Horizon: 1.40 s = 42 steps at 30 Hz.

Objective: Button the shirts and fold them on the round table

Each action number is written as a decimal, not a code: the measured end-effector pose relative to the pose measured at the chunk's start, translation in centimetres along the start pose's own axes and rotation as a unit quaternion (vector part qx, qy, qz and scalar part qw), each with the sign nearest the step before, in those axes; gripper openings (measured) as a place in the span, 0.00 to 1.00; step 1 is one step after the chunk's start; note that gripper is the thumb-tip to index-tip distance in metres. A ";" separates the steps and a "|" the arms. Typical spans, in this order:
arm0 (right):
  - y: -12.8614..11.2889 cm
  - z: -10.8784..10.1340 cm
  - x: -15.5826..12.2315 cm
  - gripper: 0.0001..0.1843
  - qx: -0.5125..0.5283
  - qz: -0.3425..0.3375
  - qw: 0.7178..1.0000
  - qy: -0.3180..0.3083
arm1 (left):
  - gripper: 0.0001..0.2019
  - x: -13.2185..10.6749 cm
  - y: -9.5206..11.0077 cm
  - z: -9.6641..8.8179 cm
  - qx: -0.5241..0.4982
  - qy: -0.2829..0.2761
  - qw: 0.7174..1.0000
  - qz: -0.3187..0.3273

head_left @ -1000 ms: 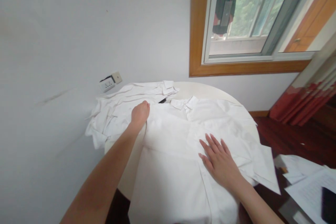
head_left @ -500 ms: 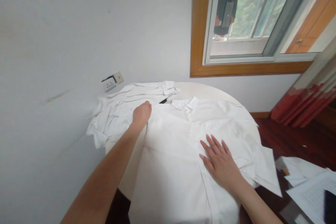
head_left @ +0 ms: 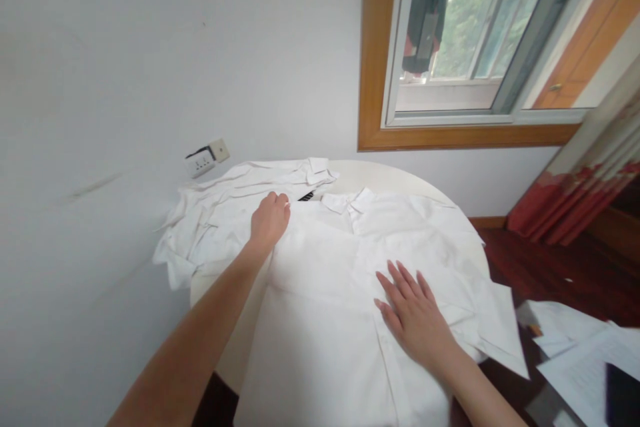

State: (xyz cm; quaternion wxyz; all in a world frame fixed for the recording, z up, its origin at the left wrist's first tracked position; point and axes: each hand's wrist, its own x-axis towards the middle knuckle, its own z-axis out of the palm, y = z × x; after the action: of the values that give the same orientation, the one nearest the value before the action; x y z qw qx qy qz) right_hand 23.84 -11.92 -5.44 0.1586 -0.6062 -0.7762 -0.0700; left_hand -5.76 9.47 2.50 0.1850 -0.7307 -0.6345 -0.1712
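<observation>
A white collared shirt (head_left: 320, 320) lies spread over a round, cream-coloured table (head_left: 395, 175), its collar toward the wall and its lower part hanging past the near edge. My left hand (head_left: 270, 219) is closed on the shirt's folded left edge near the shoulder, fingers pinching the cloth. On the shirt's front, right of the middle, my right hand (head_left: 413, 310) rests flat with fingers spread. A sleeve (head_left: 500, 327) sticks out over the table's right side. Beyond my left hand lies a second white shirt (head_left: 215, 220), loosely heaped; a small black striped item (head_left: 306, 196) shows between the two.
A wall with a white socket adapter (head_left: 201, 161) stands behind the table's left. A wood-framed window (head_left: 373, 80) is above on the right, beside a red and cream curtain (head_left: 550, 193). Papers (head_left: 595, 360) and a dark flat object (head_left: 623, 393) sit at lower right.
The view has shifted slightly, so everything sits a little further left. My left hand's fingers have moved slightly at the shirt's edge; my right hand stays flat on the cloth.
</observation>
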 end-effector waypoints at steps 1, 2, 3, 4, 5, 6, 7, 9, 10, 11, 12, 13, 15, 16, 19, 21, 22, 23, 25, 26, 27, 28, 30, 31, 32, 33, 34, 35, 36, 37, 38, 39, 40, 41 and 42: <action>0.0 0.0 0.0 0.28 -0.002 -0.001 1.000 0.000 | 0.17 -0.4 0.6 0.1 -0.012 0.006 1.000 0.022; 0.0 0.0 0.0 0.28 -0.005 -0.001 1.000 0.000 | 0.17 -1.0 1.3 0.4 -0.028 0.001 0.998 0.052; 0.0 0.1 0.0 0.28 -0.006 -0.001 1.000 0.001 | 0.17 -1.7 1.9 0.8 -0.047 -0.016 0.995 0.090; 0.0 0.1 0.0 0.28 -0.007 -0.001 1.000 0.002 | 0.17 -2.5 2.5 1.3 -0.066 -0.039 0.989 0.130; 0.0 0.1 0.0 0.28 -0.007 -0.001 1.000 0.005 | 0.18 -3.4 3.1 1.9 -0.082 -0.067 0.980 0.167; 0.0 0.0 0.0 0.28 -0.006 -0.001 1.000 0.006 | 0.19 -4.2 3.5 2.6 -0.090 -0.087 0.974 0.190; 0.0 0.0 0.0 0.28 -0.005 0.000 1.000 0.006 | 0.21 -5.0 3.7 3.2 -0.090 -0.093 0.972 0.197; 0.0 -0.1 0.0 0.27 -0.002 0.003 1.000 0.002 | 0.23 -6.2 3.9 4.3 -0.084 -0.097 0.971 0.200; -0.1 -0.1 0.0 0.27 -0.001 0.006 1.000 -0.001 | 0.24 -6.6 3.8 4.6 -0.080 -0.098 0.973 0.195; -0.1 -0.1 0.0 0.28 0.000 0.007 1.000 -0.004 | 0.25 -6.7 3.8 4.9 -0.076 -0.101 0.974 0.189; -0.1 -0.1 0.1 0.28 0.001 0.008 1.000 -0.005 | 0.25 -6.8 3.7 5.0 -0.071 -0.105 0.976 0.180; -0.1 -0.1 0.1 0.28 0.002 0.008 1.000 -0.006 | 0.25 -6.8 3.6 5.0 -0.065 -0.106 0.978 0.166; -0.1 -0.1 0.1 0.28 0.004 0.006 1.000 -0.005 | 0.26 -6.7 3.6 4.9 -0.052 -0.099 0.985 0.128; -0.1 0.0 0.1 0.28 0.004 0.006 1.000 -0.003 | 0.27 -6.7 3.7 4.8 -0.045 -0.091 0.989 0.104; -0.1 -0.1 0.1 0.28 0.004 0.007 1.000 -0.001 | 0.33 -6.9 4.0 4.4 -0.017 -0.069 0.997 0.035; -0.1 -0.2 0.0 0.28 0.006 0.010 1.000 -0.009 | 0.34 -7.1 4.2 4.3 0.002 -0.069 0.997 0.016; -0.1 -0.3 0.0 0.28 0.008 0.013 1.000 -0.017 | 0.35 -7.1 4.3 4.3 0.009 -0.073 0.997 0.013; -0.1 -0.4 0.1 0.28 0.011 0.018 0.999 -0.027 | 0.35 -7.1 4.3 4.3 0.013 -0.078 0.997 0.013; -0.3 -0.6 0.6 0.28 0.014 0.036 0.998 -0.056 | 0.35 -6.8 4.2 4.4 0.009 -0.088 0.996 0.017; -0.6 -0.8 1.1 0.28 0.012 0.050 0.996 -0.071 | 0.34 -6.5 4.0 4.5 0.003 -0.091 0.996 0.022; -1.1 -1.0 1.8 0.29 0.007 0.063 0.994 -0.085 | 0.34 -6.2 3.8 4.6 -0.003 -0.093 0.995 0.027; -1.6 -1.2 2.6 0.29 0.003 0.069 0.993 -0.094 | 0.34 -5.9 3.5 4.8 -0.010 -0.094 0.995 0.032; -3.1 -1.5 4.5 0.30 0.001 0.054 0.994 -0.099 | 0.34 -5.2 3.0 5.0 -0.017 -0.093 0.995 0.038; -4.0 -1.5 5.5 0.31 0.009 0.033 0.995 -0.099 | 0.33 -5.0 2.7 5.2 -0.017 -0.092 0.995 0.039; -4.7 -1.3 6.5 0.32 0.019 0.013 0.995 -0.099 | 0.33 -4.8 2.5 5.4 -0.016 -0.090 0.995 0.041; -5.4 -1.1 7.2 0.33 0.029 -0.005 0.994 -0.102 | 0.33 -4.7 2.4 5.6 -0.015 -0.089 0.995 0.043; -5.9 -0.8 7.8 0.33 0.037 -0.017 0.993 -0.109 | 0.32 -4.7 2.3 5.7 -0.014 -0.089 0.995 0.046; -6.2 -0.4 8.2 0.34 0.043 -0.027 0.992 -0.115 | 0.32 -4.7 2.2 5.9 -0.012 -0.089 0.995 0.048; -6.2 0.0 8.4 0.35 0.047 -0.037 0.991 -0.120 | 0.32 -4.7 2.1 6.1 -0.012 -0.089 0.995 0.050; -6.1 0.3 8.3 0.35 0.049 -0.046 0.990 -0.121 | 0.32 -4.7 2.0 6.3 -0.011 -0.090 0.995 0.052; -5.7 0.6 8.0 0.35 0.050 -0.055 0.990 -0.119 | 0.32 -4.7 2.0 6.4 -0.012 -0.091 0.994 0.053; -5.3 0.7 7.6 0.35 0.048 -0.063 0.991 -0.112 | 0.32 -4.7 1.9 6.5 -0.013 -0.091 0.994 0.053; -4.7 0.8 7.1 0.35 0.046 -0.068 0.991 -0.105 | 0.32 -4.7 1.9 6.5 -0.015 -0.091 0.994 0.053; -4.0 0.7 6.5 0.35 0.043 -0.070 0.992 -0.097 | 0.32 -4.7 1.9 6.6 -0.019 -0.092 0.994 0.052; -3.4 0.6 5.9 0.34 0.039 -0.068 0.993 -0.089 | 0.32 -4.7 1.9 6.6 -0.024 -0.092 0.994 0.051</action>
State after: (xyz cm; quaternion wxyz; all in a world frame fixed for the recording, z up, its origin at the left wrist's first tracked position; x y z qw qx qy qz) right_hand 19.21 -7.17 -3.77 0.1077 -0.5494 -0.8286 0.0036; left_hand -4.45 8.41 -5.60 0.1168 -0.7788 -0.6067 -0.1082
